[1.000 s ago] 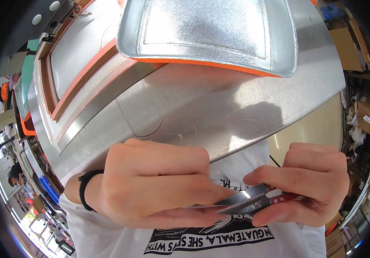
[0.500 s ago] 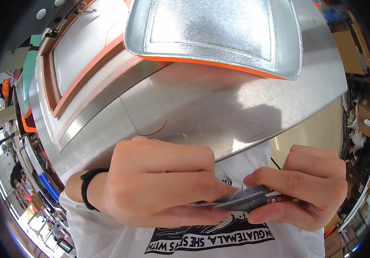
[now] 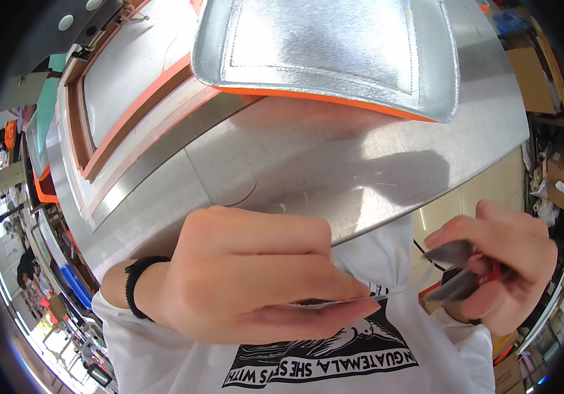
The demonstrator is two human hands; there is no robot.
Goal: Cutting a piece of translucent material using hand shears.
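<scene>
the left hand (image 3: 255, 279), a black wristband (image 3: 136, 289) at its wrist, pinches a thin pale piece (image 3: 380, 298) between thumb and forefinger, just above the white shirt (image 3: 157, 351) with its black print. near it, apart from the piece, the right hand (image 3: 521, 253) grips small red-handled snips (image 3: 456, 286), blades parted and smeared by blur.

beyond the hands lies a brushed metal counter (image 3: 308, 164), scratched and glossy, its near edge slanting up to the right. a silver padded panel (image 3: 324, 59) with a stitched rectangle and an orange edge sits over its far part; to the left is a reddish wooden frame (image 3: 139, 110) around a whitish sheet. pale floor (image 3: 449, 213) shows past the counter on the right.

farther off on the right are cardboard boxes (image 3: 559, 178), contents too small to tell, and something blue (image 3: 510, 23). a person (image 3: 26, 262) is at the far left, tiny.

the panel and frame are cut off at the top; fingers cover most of the pale piece.
</scene>
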